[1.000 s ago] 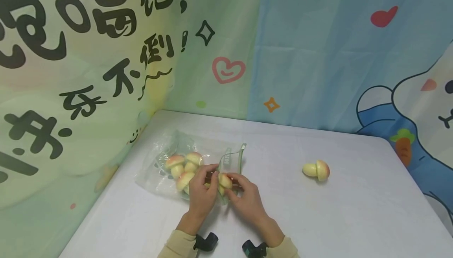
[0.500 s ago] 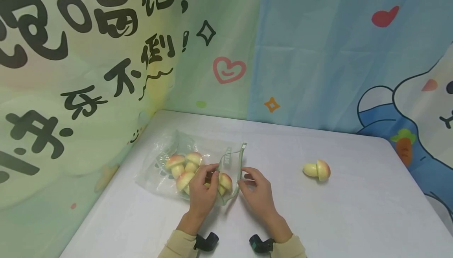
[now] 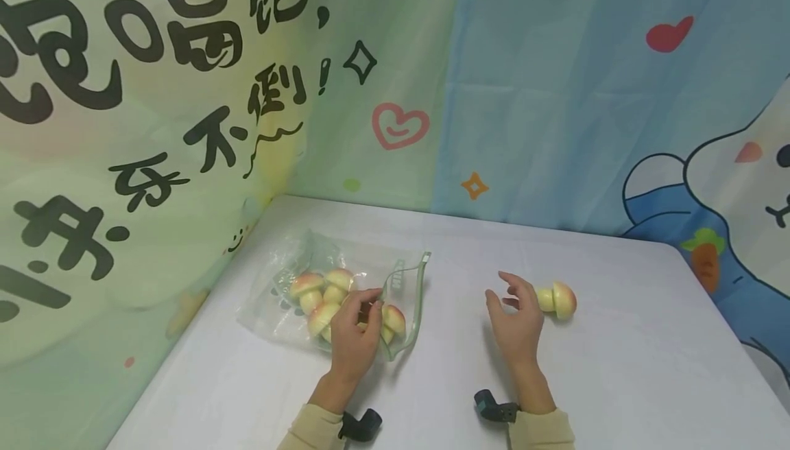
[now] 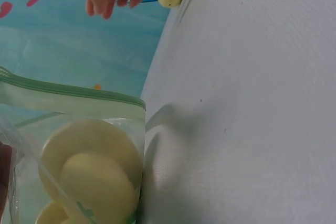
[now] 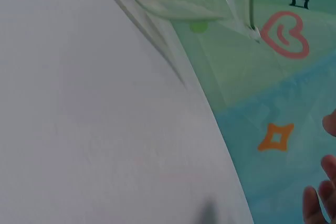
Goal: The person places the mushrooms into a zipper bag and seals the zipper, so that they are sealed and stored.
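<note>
A clear zip bag (image 3: 271, 320) with a green zip edge lies on its side on the table, holding several yellow toy mushrooms (image 3: 308, 289) with reddish caps. My left hand (image 3: 354, 340) pinches the near side of the bag's mouth between thumb and fingers. Just inside the mouth sits one mushroom (image 3: 392, 321); the left wrist view shows it large through the plastic. To the right, my right hand (image 3: 518, 320) is raised over the table with fingers spread and holding nothing. Beside it a single mushroom (image 3: 564, 300) lies on its side, its stem end partly hidden by the hand.
The table (image 3: 623, 368) has a white cover. A printed cloth backdrop (image 3: 555, 127) hangs behind it and along the left side. Black wrist cameras (image 3: 494, 407) are strapped to both wrists.
My right hand has let go of the mushroom at the bag's mouth and moved right, close to the lone mushroom. My left hand keeps its hold on the bag.
</note>
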A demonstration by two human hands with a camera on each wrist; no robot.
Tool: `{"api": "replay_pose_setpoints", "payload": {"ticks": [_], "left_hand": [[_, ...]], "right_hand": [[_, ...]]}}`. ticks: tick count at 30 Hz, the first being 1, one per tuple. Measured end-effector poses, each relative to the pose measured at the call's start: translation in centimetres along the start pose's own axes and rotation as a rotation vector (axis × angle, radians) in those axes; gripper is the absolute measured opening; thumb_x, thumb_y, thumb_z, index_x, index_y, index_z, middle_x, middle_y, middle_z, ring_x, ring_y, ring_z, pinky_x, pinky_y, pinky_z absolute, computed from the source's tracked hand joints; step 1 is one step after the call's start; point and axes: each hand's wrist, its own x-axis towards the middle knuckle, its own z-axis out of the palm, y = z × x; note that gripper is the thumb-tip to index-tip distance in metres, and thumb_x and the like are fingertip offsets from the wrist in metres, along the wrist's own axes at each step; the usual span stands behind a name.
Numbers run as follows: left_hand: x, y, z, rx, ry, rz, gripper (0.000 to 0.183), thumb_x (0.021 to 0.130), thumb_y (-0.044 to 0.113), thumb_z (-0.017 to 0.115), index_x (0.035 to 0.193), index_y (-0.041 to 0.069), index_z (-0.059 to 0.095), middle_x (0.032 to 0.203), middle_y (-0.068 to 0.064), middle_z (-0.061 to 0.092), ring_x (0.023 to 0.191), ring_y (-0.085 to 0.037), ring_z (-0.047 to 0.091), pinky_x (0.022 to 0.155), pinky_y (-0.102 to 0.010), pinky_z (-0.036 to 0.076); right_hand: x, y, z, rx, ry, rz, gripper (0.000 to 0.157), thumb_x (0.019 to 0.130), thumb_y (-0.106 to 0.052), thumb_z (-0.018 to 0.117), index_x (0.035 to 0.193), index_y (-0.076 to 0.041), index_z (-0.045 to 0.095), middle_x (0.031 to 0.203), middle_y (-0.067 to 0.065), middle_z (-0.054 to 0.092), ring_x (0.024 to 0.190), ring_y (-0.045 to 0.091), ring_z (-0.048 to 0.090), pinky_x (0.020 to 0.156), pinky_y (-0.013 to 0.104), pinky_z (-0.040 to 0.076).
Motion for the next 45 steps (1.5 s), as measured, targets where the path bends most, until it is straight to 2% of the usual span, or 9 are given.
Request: {"api": "replay_pose_setpoints", "payload": {"ticks": [3,6,9,12,16,22,32,38,45], "left_hand": [[0.0,0.0,0.0,0.005,0.009,0.005,0.021,0.083,-0.009,0.062,0.101,0.001,0.068,0.086,-0.009,0.067,0.064,-0.015,0.061,0.055,-0.016,0.050],[0.1,0.0,0.0,0.013,0.022,0.019,0.022,0.082,-0.011,0.064,0.101,0.000,0.068,0.088,-0.011,0.068,0.063,-0.018,0.062,0.054,-0.016,0.050],[0.1,0.1,-0.1,0.015,0.031,0.025,0.023,0.080,-0.012,0.065,0.100,-0.001,0.068,0.088,-0.013,0.068,0.062,-0.020,0.062,0.053,-0.017,0.049],[0.0,0.1,-0.2,0.017,0.030,0.014,0.023,0.081,-0.011,0.065,0.100,0.000,0.068,0.089,-0.012,0.069,0.063,-0.019,0.062,0.053,-0.017,0.049],[-0.2,0.0,-0.2,0.017,0.019,0.003,0.022,0.082,-0.009,0.063,0.101,0.002,0.068,0.089,-0.009,0.069,0.064,-0.015,0.061,0.056,-0.016,0.050],[-0.3,-0.1,-0.2,0.004,0.013,0.004,0.021,0.084,-0.008,0.062,0.102,0.000,0.067,0.086,-0.007,0.067,0.065,-0.014,0.061,0.056,-0.016,0.050],[-0.1,-0.1,-0.1,-0.006,0.017,0.019,0.021,0.084,-0.008,0.062,0.102,0.001,0.067,0.085,-0.007,0.066,0.064,-0.014,0.062,0.056,-0.016,0.051],[0.0,-0.1,0.0,-0.002,0.020,0.027,0.022,0.084,-0.008,0.062,0.102,0.003,0.068,0.084,-0.007,0.066,0.064,-0.014,0.062,0.056,-0.016,0.051],[0.1,-0.1,0.1,-0.001,0.024,0.027,0.023,0.084,-0.008,0.063,0.103,0.004,0.068,0.085,-0.007,0.067,0.064,-0.014,0.062,0.056,-0.016,0.051]], "right_hand": [[0.9,0.9,-1.2,-0.097,0.071,0.023,0.037,0.076,0.008,0.074,0.111,-0.001,0.067,0.115,0.016,0.063,0.105,0.021,0.052,0.090,0.028,0.041],[1.8,1.6,-2.3,-0.189,0.129,0.086,0.036,0.076,0.004,0.074,0.111,-0.001,0.066,0.119,0.019,0.058,0.113,0.034,0.047,0.091,0.045,0.034],[2.6,2.3,-3.4,-0.249,0.143,0.172,0.041,0.076,-0.001,0.074,0.116,-0.002,0.064,0.127,0.021,0.051,0.118,0.040,0.041,0.091,0.054,0.031],[3.2,2.8,-4.5,-0.298,0.102,0.241,0.052,0.075,-0.004,0.074,0.125,-0.001,0.059,0.136,0.024,0.044,0.125,0.045,0.035,0.096,0.060,0.029],[3.5,3.4,-5.5,-0.378,-0.042,0.327,0.066,0.076,-0.007,0.074,0.137,0.001,0.049,0.145,0.028,0.033,0.133,0.049,0.028,0.101,0.065,0.028],[3.2,4.4,-5.9,-0.439,-0.189,0.395,0.067,0.080,-0.011,0.072,0.140,0.002,0.045,0.150,0.032,0.025,0.135,0.054,0.024,0.100,0.067,0.028],[3.1,5.0,-6.1,-0.501,-0.223,0.380,0.064,0.083,-0.012,0.068,0.142,0.000,0.044,0.137,0.031,0.042,0.113,0.045,0.044,0.084,0.055,0.038],[3.1,4.7,-6.5,-0.515,-0.231,0.375,0.059,0.085,-0.011,0.065,0.139,0.002,0.045,0.133,0.031,0.045,0.118,0.048,0.045,0.094,0.062,0.038],[3.1,4.0,-6.1,-0.474,-0.234,0.395,0.060,0.085,-0.014,0.065,0.140,0.001,0.046,0.132,0.028,0.047,0.119,0.045,0.046,0.097,0.060,0.038]]}}
